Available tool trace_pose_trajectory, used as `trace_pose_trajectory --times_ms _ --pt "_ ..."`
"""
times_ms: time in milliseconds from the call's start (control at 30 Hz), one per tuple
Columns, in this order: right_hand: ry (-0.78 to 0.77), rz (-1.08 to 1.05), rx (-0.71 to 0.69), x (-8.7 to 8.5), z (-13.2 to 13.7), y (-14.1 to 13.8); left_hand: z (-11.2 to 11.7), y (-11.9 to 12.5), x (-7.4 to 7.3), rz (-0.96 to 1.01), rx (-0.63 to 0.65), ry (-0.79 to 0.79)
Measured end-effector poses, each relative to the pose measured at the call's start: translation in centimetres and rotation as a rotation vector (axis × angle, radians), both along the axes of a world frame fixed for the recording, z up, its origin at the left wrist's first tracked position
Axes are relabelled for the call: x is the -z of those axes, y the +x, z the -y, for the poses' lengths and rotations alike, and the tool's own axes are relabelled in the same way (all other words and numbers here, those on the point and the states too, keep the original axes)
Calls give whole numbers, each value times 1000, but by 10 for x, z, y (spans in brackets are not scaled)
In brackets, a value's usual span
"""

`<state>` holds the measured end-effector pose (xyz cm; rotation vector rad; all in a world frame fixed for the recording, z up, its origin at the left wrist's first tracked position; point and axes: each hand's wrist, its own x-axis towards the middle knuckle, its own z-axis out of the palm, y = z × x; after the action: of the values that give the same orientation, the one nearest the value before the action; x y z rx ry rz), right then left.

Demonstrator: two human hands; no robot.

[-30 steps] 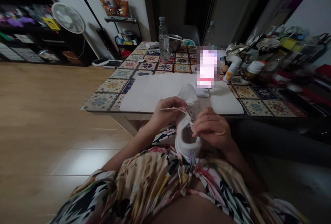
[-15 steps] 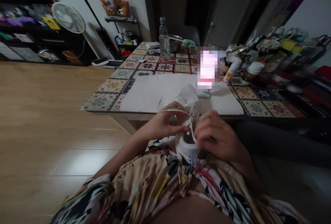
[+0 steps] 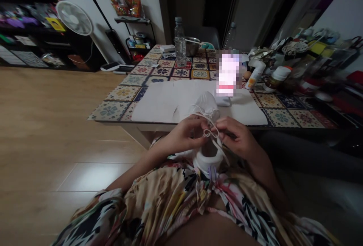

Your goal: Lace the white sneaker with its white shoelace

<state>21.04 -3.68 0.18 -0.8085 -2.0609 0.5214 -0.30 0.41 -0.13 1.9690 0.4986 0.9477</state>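
Note:
A white shoe [image 3: 208, 161] rests with its heel against my lap and its toe over the white sheet [image 3: 159, 100] on the table edge. Its white shoelace [image 3: 211, 134] is looped above the opening, and one loose end hangs down to the right. From the left, my left hand [image 3: 191, 132] pinches the lace between thumb and fingers. Across from it, my right hand [image 3: 234, 136] has its fingertips closed on the other side of the lace loops. The lower laces are partly hidden behind the fingers.
A blurred-out bright phone screen [image 3: 228, 73] stands propped beyond the shoe. Plastic bottle [image 3: 180, 45] and metal bowl [image 3: 193, 47] are at the back of the patterned table [image 3: 109, 109]. Spray bottle [image 3: 255, 75], jar [image 3: 278, 79] and clutter crowd the right side.
My right hand has moved up and in toward my left hand and now grips the lace. The lace has gone from a stretched strand to small loops between the fingers.

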Motion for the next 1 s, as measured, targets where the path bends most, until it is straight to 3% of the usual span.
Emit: trace_pose_trajectory --times_ms 233,333,467,533,633,700,800,867,933,1000 --pt "33 132 22 -7 7 -4 -1 -1 4 190 129 -297" --pt "-6 51 -43 -7 9 -1 -2 -6 3 331 172 -378" --pt "-96 -394 -212 -8 12 10 -3 -18 -7 613 153 -368" --pt "-127 -672 -222 -12 14 15 -3 -25 -17 773 87 -370" --pt "-135 -965 -77 -19 14 19 0 -34 -29 978 13 -309" --pt "-92 -1047 65 -18 13 17 3 -37 -32 958 70 -221" --pt "-2 -929 271 -8 12 7 10 -31 -30 584 157 -135" --pt "86 -653 337 -1 14 -1 15 -22 -28 313 133 -178" --pt "192 -322 262 2 17 -8 18 -10 -26 188 95 -267" --pt "282 -89 129 0 19 -11 20 -1 -24 195 50 -289"
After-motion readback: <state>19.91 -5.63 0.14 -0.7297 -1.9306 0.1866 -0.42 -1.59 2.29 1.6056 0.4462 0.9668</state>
